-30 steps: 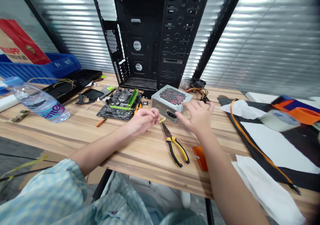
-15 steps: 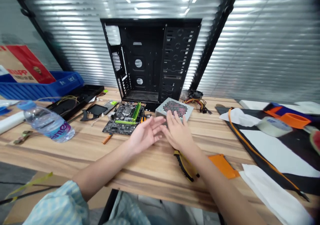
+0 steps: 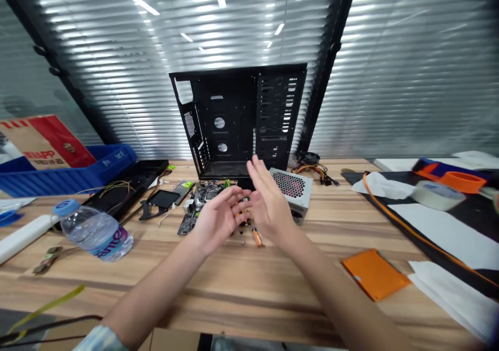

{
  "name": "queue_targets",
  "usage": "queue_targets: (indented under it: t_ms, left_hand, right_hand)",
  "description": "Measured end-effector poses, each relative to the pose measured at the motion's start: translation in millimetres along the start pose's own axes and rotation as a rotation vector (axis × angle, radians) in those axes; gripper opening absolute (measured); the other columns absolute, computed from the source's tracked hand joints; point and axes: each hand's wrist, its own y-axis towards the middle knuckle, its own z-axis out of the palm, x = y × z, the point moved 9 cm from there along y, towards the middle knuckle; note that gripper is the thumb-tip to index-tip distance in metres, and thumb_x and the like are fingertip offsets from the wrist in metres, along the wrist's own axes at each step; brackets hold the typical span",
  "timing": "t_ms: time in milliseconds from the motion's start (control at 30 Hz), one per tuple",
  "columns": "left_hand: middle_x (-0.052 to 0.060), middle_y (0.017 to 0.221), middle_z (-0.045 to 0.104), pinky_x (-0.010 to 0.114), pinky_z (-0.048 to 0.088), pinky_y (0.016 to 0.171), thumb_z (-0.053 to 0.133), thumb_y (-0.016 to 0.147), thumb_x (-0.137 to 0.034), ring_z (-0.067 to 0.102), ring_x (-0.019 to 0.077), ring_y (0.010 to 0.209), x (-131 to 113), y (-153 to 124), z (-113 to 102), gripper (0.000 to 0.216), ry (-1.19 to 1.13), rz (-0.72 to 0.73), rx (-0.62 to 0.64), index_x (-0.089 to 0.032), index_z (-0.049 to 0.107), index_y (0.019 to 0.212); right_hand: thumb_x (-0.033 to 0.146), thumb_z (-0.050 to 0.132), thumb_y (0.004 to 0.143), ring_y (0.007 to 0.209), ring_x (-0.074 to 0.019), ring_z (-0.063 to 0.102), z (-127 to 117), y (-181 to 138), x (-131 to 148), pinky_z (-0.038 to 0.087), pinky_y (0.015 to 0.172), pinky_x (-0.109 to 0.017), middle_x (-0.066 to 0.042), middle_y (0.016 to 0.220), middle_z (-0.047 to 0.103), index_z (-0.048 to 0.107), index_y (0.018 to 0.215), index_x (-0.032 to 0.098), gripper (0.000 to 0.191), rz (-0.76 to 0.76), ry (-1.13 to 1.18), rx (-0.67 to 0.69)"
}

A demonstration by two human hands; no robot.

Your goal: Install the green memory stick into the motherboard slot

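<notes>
My left hand (image 3: 219, 217) is raised over the table, palm turned inward, fingers apart and loosely curved, holding nothing. Facing it, my right hand (image 3: 271, 205) has its fingers stretched out, with nothing held; the fingertips of both hands come close together or overlap in view. Behind my left hand lies a motherboard (image 3: 189, 221) with green memory sticks, partly hidden. A grey power supply (image 3: 294, 187) sits just beyond my right hand. A small orange-and-black tool (image 3: 257, 237) lies below, between the wrists. Upright behind everything stands an open black computer case (image 3: 234, 117).
At left are a water bottle (image 3: 95, 231), a blue bin (image 3: 113, 166) and a black panel (image 3: 134, 190). A fan with cables (image 3: 310, 158) lies at the back. On the right are an orange plate (image 3: 375, 274), white cloth (image 3: 454, 294) and a tape roll (image 3: 438, 195).
The view has tilted up, so the case and table sit lower. My right hand has turned more edge-on, fingers pointing upward. The pliers seen by my right wrist no longer show.
</notes>
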Motion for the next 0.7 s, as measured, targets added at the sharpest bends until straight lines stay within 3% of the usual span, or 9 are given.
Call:
queue_targets:
  t_ms: [100, 200, 267, 433, 600, 700]
  left_hand:
    - [0.002, 0.089, 0.069, 0.026, 0.056, 0.07, 0.073, 0.081, -0.024, 0.068, 0.0152, 0.078, -3.9, -2.2, -5.0, 0.011, 0.008, 0.039, -0.014, -0.018, 0.065, 0.088]
    - [-0.001, 0.086, 0.066, 0.023, 0.055, 0.069, 0.081, 0.075, -0.025, 0.066, 0.0121, 0.075, -10.4, -5.3, -8.3, 0.021, 0.063, 0.136, -0.007, -0.019, 0.064, 0.086]
    - [-0.003, 0.082, 0.065, 0.022, 0.054, 0.07, 0.085, 0.072, -0.029, 0.065, 0.01, 0.073, -14.9, -8.0, -11.3, 0.026, 0.102, 0.205, -0.008, -0.018, 0.064, 0.083]
    - [-0.002, 0.078, 0.067, 0.018, 0.051, 0.069, 0.09, 0.064, -0.034, 0.062, 0.0082, 0.072, -17.4, -14.6, -19.4, 0.03, 0.13, 0.299, -0.045, -0.018, 0.068, 0.076]
    - [0.0, 0.076, 0.069, 0.018, 0.049, 0.065, 0.092, 0.06, -0.032, 0.061, 0.0089, 0.068, -12.1, -18.4, -27.7, 0.03, 0.123, 0.282, -0.098, -0.017, 0.072, 0.076]
    - [-0.001, 0.073, 0.067, 0.019, 0.049, 0.065, 0.091, 0.062, -0.032, 0.06, 0.0095, 0.066, -11.8, -19.5, -33.4, 0.028, 0.132, 0.27, -0.123, -0.018, 0.072, 0.077]
  right_hand:
    - [0.05, 0.022, 0.103, 0.145, -0.0246, 0.033, 6.9, -2.6, 15.4, 0.034, 0.116, -0.049, -0.008, 0.157, 0.035, 0.04, 0.15, 0.024, 0.057, 0.024, 0.231, -0.06]
    - [0.044, 0.034, 0.102, 0.13, -0.0242, 0.052, 16.4, -12.0, -0.3, 0.048, 0.106, -0.045, -0.012, 0.144, 0.053, 0.049, 0.142, 0.023, 0.048, 0.2, 0.454, -0.169]
    - [0.04, 0.045, 0.098, 0.12, -0.024, 0.06, 16.7, -18.7, -5.1, 0.053, 0.099, -0.043, -0.012, 0.132, 0.062, 0.057, 0.133, 0.024, 0.04, 0.229, 0.481, -0.221]
    - [0.027, 0.055, 0.092, 0.107, -0.0246, 0.064, -2.8, -27.6, 23.6, 0.053, 0.095, -0.045, -0.01, 0.111, 0.068, 0.069, 0.103, 0.023, 0.018, 0.008, 0.243, -0.269]
    - [0.025, 0.056, 0.089, 0.114, -0.0281, 0.06, -3.9, -37.4, 44.7, 0.05, 0.098, -0.052, -0.008, 0.121, 0.066, 0.071, 0.112, 0.03, 0.028, -0.192, 0.055, -0.233]
    - [0.034, 0.058, 0.089, 0.128, -0.033, 0.05, 5.4, -41.7, 42.7, 0.041, 0.107, -0.058, -0.005, 0.136, 0.059, 0.068, 0.122, 0.035, 0.034, -0.195, -0.129, -0.164]
